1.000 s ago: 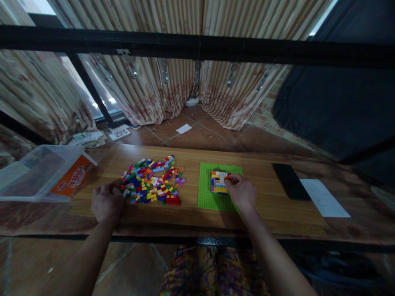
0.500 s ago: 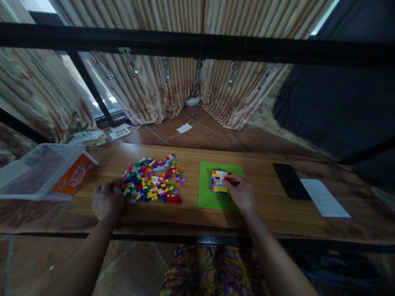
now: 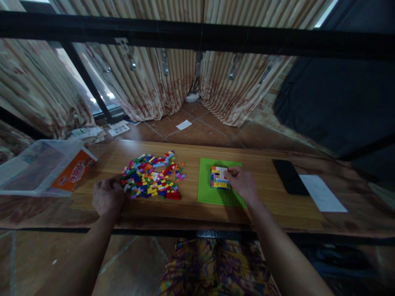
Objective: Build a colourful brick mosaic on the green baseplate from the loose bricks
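Observation:
My right hand (image 3: 243, 183) is closed in a pinch at the right side of a small block of stacked toy bricks (image 3: 217, 181). A red brick sits at its fingertips, mostly hidden by them. White, yellow, blue and orange bricks make up the block, which stands on a green studded baseplate (image 3: 205, 195). My left hand (image 3: 108, 197) rests with curled fingers at the left edge of a pile of loose coloured bricks (image 3: 156, 176). Its fingertips are hidden, so whatever they hold does not show.
A clear plastic box (image 3: 31, 168) with an orange label stands at the left. A black phone-like slab (image 3: 290, 176) and a white paper sheet (image 3: 324, 193) lie at the right of the wooden board (image 3: 188, 209). A dark bar (image 3: 197, 35) crosses beyond the table.
The whole view has shifted slightly, with the table now a little higher in it. My right hand stays at the brick block, its fingertips slightly shifted, and less red shows there. My left hand stays put.

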The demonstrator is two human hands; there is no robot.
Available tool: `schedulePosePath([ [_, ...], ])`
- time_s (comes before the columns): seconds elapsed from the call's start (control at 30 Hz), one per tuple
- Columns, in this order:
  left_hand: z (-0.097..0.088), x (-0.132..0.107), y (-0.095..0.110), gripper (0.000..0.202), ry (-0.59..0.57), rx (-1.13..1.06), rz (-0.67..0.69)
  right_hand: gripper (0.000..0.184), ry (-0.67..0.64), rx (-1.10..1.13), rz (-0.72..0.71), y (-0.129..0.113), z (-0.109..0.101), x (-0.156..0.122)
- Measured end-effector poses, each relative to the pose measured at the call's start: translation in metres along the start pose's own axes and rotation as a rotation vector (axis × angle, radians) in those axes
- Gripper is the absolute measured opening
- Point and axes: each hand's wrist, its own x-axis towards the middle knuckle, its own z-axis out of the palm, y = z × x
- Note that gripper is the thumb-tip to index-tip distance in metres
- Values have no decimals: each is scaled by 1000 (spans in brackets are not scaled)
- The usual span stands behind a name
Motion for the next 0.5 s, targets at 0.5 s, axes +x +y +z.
schedulePosePath([
  [0.5,2,0,-3,35,21,-26,15,28,148,-81,50,-11,2,-10],
])
